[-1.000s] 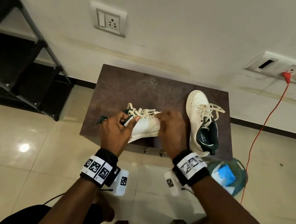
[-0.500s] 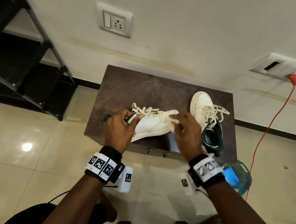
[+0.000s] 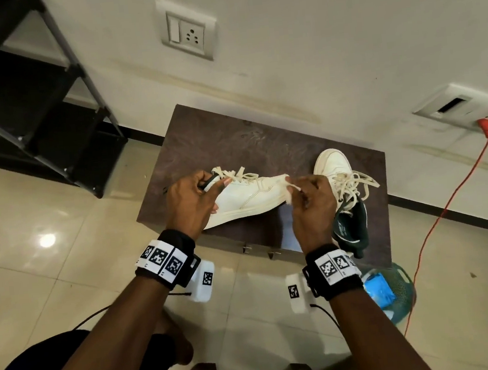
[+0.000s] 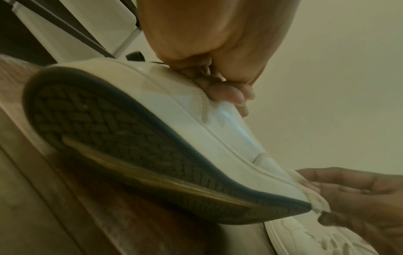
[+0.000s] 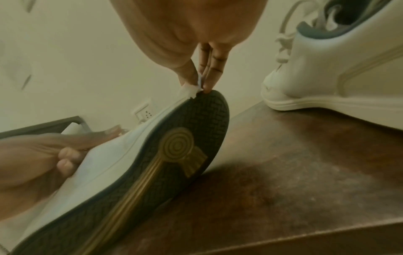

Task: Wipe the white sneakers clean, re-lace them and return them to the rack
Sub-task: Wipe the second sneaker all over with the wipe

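One white sneaker (image 3: pixel 247 198) is tilted on its side over the brown table (image 3: pixel 232 144), its dark sole (image 4: pixel 130 146) turned toward me. My left hand (image 3: pixel 192 204) grips its heel end by the collar, thumb up near the laces (image 3: pixel 235 175). At the toe, my right hand (image 3: pixel 310 199) pinches a small white wipe (image 5: pixel 189 91) against the toe tip (image 5: pixel 214 103). The second white sneaker (image 3: pixel 336 175) stands on the table at the right, its laces loose and its dark green lining showing.
A black shoe rack (image 3: pixel 16 97) stands on the floor at the left against the wall. A green basket (image 3: pixel 398 292) holding a blue pack sits on the floor below the table's right corner. A red cable (image 3: pixel 439 218) runs from a wall socket down to the floor.
My right hand has slid with the wipe from the sneaker's middle to its toe tip. The left hand keeps its hold at the heel. The camera has shifted slightly.
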The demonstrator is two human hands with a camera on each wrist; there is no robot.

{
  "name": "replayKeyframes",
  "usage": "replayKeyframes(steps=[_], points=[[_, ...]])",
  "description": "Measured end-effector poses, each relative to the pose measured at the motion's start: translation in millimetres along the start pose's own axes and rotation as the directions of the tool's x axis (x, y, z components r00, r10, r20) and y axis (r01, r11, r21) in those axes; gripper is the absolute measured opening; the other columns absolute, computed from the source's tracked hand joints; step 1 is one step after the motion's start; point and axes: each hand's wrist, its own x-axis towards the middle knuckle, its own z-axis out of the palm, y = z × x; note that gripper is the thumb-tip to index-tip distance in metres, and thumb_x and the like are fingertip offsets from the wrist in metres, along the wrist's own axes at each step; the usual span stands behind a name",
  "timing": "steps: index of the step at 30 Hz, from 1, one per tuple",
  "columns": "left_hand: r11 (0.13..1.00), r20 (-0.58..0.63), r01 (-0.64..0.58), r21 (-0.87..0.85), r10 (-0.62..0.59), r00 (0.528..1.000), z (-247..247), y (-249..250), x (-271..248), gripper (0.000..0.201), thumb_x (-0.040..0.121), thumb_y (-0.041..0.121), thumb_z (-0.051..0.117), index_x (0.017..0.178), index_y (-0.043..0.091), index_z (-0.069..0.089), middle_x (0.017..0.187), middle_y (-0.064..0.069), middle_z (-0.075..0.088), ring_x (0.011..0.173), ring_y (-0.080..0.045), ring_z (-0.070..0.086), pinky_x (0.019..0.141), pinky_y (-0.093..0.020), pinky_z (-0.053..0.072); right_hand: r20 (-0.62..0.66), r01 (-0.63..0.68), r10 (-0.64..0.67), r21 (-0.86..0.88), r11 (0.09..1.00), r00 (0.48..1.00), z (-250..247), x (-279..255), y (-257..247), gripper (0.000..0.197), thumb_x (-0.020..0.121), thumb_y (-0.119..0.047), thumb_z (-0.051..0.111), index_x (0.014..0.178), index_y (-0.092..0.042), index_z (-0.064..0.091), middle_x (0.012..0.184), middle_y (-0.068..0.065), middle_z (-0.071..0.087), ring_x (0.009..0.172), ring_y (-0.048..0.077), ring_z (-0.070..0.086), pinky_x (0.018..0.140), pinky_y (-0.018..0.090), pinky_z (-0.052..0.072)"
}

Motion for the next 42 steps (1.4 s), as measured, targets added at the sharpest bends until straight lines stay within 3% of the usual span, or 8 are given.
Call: replayKeyframes(steps=[6, 9, 15, 18, 26, 31, 38, 42], points=[[0.999, 0.006, 0.042, 0.0, -0.042, 0.999, 4, -7, 13, 0.034, 0.084, 0.053, 0.076, 0.076, 0.02, 0.067, 0.055, -0.001, 0.066, 0.042, -0.01, 0.063, 0.059, -0.038, 0.059, 0.176, 0.222, -0.213, -0.033, 0.974, 0.961, 24, -38, -26, 0.031, 0.086, 0.002, 0.061, 0.112, -0.007, 0.075, 0.11, 0.013, 0.063, 0.102, 0.017, 0.055, 0.089, 0.012, 0.04], [0.999, 0.013, 0.027, 0.036, -0.028, 1.0, 2, -7, 11, 0.033, 0.085, 0.052, 0.075, 0.078, 0.02, 0.069, 0.051, 0.0, 0.065, 0.042, -0.008, 0.062, 0.062, -0.035, 0.058, 0.303, 0.348, -0.313, -0.068, 0.935, 0.9, 20, -37, -20, 0.035, 0.083, 0.004, 0.071, 0.115, -0.009, 0.074, 0.115, 0.015, 0.061, 0.103, 0.024, 0.058, 0.081, 0.025, 0.05], [1.0, 0.017, 0.016, 0.019, -0.017, 1.0, 4, -10, 11, 0.033, 0.085, 0.052, 0.075, 0.074, 0.023, 0.066, 0.05, 0.001, 0.064, 0.042, -0.01, 0.063, 0.061, -0.033, 0.056, -0.012, 0.025, -0.027, -0.107, 0.994, 1.0, 1, -11, 9, 0.036, 0.084, -0.001, 0.051, 0.108, -0.01, 0.077, 0.112, 0.011, 0.064, 0.102, 0.022, 0.061, 0.09, 0.035, 0.054], [0.998, 0.012, 0.057, 0.001, -0.057, 0.998, 6, -14, 16, 0.032, 0.084, 0.054, 0.075, 0.074, 0.025, 0.066, 0.055, 0.0, 0.066, 0.044, -0.013, 0.064, 0.06, -0.038, 0.058, 0.044, 0.139, -0.136, -0.077, 0.987, 0.99, 18, -35, -16, 0.036, 0.087, -0.007, 0.048, 0.11, -0.006, 0.076, 0.111, 0.013, 0.065, 0.102, 0.026, 0.062, 0.091, 0.027, 0.05], [0.998, 0.012, 0.051, 0.027, -0.051, 0.999, 4, -10, 9, 0.032, 0.085, 0.053, 0.074, 0.076, 0.024, 0.066, 0.057, 0.003, 0.066, 0.045, -0.01, 0.063, 0.059, -0.036, 0.057, 0.342, 0.445, -0.408, -0.036, 0.895, 0.847, 19, -32, -19, 0.021, 0.083, 0.001, 0.071, 0.103, -0.005, 0.075, 0.104, 0.013, 0.065, 0.091, 0.026, 0.061, 0.065, 0.036, 0.055], [0.998, 0.008, 0.015, 0.063, -0.016, 1.0, 7, -11, 2, 0.042, 0.076, 0.067, 0.076, 0.075, 0.026, 0.064, 0.057, 0.01, 0.066, 0.049, -0.006, 0.064, 0.064, -0.033, 0.055, 0.072, 0.0, -0.006, 0.092, 0.996, 0.997, -7, 1, 9, 0.024, 0.071, 0.005, 0.072, 0.085, -0.013, 0.08, 0.096, 0.002, 0.067, 0.087, 0.017, 0.066, 0.076, 0.029, 0.055], [0.989, -0.024, 0.002, 0.148, 0.002, 1.0, 10, -20, -2, 0.068, 0.048, 0.086, 0.077, 0.08, 0.028, 0.061, 0.064, 0.015, 0.063, 0.06, -0.006, 0.062, 0.06, -0.029, 0.054, 0.198, -0.323, 0.304, 0.069, 0.944, 0.932, 9, 68, 13, 0.027, 0.076, 0.003, 0.063, 0.082, -0.016, 0.081, 0.087, -0.002, 0.078, 0.084, 0.013, 0.072, 0.084, 0.03, 0.058], [0.978, -0.007, -0.054, 0.201, 0.056, 0.998, 11, -15, -3, 0.069, 0.048, 0.08, 0.08, 0.087, 0.025, 0.065, 0.068, 0.011, 0.064, 0.062, -0.007, 0.061, 0.062, -0.032, 0.056, 0.164, -0.336, 0.333, -0.007, 0.942, 0.929, 2, 53, 8, 0.033, 0.078, 0.009, 0.058, 0.084, -0.016, 0.079, 0.091, 0.0, 0.077, 0.089, 0.015, 0.071, 0.089, 0.033, 0.056]])
